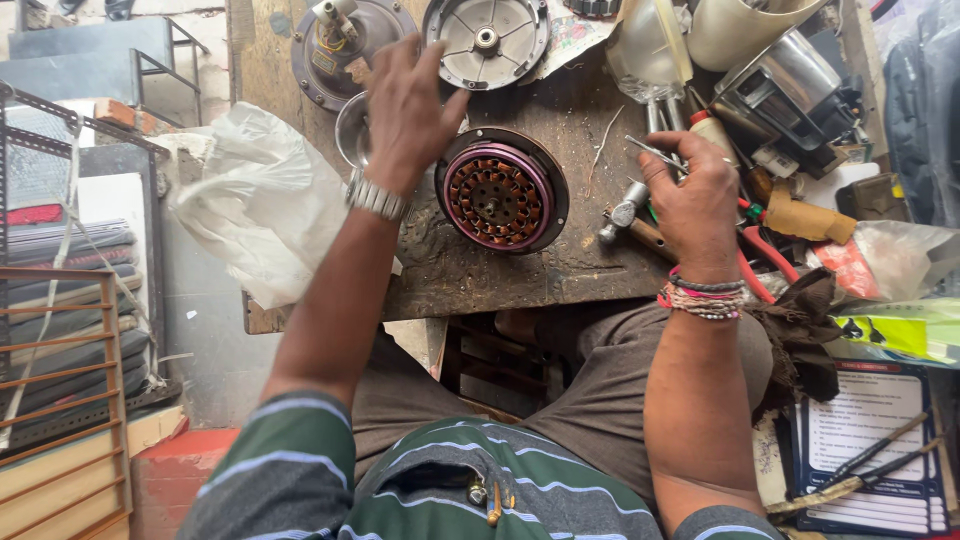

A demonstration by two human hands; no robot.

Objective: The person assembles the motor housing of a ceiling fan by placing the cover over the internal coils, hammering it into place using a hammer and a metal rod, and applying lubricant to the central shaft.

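Left hand (405, 110) hovers spread wide just upper left of the copper-wound stator (502, 190) lying flat mid-surface, nearer than the right hand (695, 195), which pinches a thin metal tool (655, 152).

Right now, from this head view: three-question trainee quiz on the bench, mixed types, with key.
1. True or false: the left hand rests on the stator.
2. Which tool lies by the right hand? A) hammer B) saw C) drill
3. Fill in: the white bag lies on the stator's ___ side in the picture.

Key: 1 false, it is above a metal bowl; 2 A; 3 left.
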